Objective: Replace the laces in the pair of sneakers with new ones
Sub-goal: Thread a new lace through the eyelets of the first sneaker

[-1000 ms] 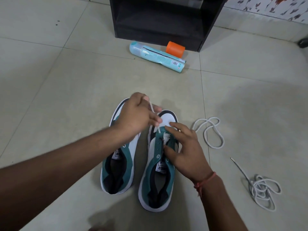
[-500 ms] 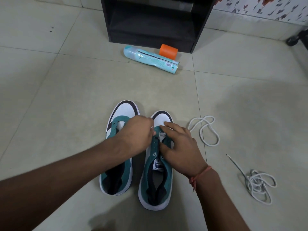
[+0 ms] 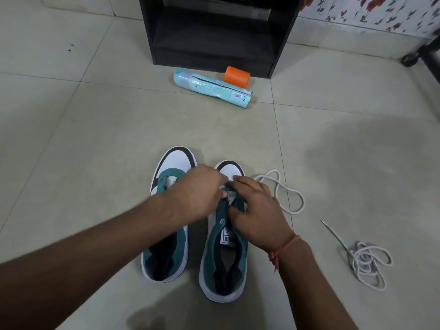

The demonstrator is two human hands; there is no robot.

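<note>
- The left hand (image 3: 197, 191) hung over the front of the right sneaker (image 3: 223, 246), fingers curled at the eyelet area; what they pinched could not be told, as the fingertips were blurred.
- The right hand (image 3: 257, 210) lay on the same sneaker's eyelets and tongue, fingers bent and pressing the teal upper.
- The left sneaker (image 3: 166, 234) stood just beside the right sneaker on its left, toes pointing the same way, partly under the left forearm.
- One white lace (image 3: 281, 189) lay looped on the floor (image 3: 95, 139) just right of the right sneaker's toe.
- A second lace (image 3: 364, 260) lay bunched farther right of that sneaker, one end stretched out straight.
- A teal can (image 3: 212, 89) lay on its side well beyond the sneaker's toe, with an orange cap (image 3: 237, 76) touching it and a black cabinet (image 3: 214, 32) behind both.
</note>
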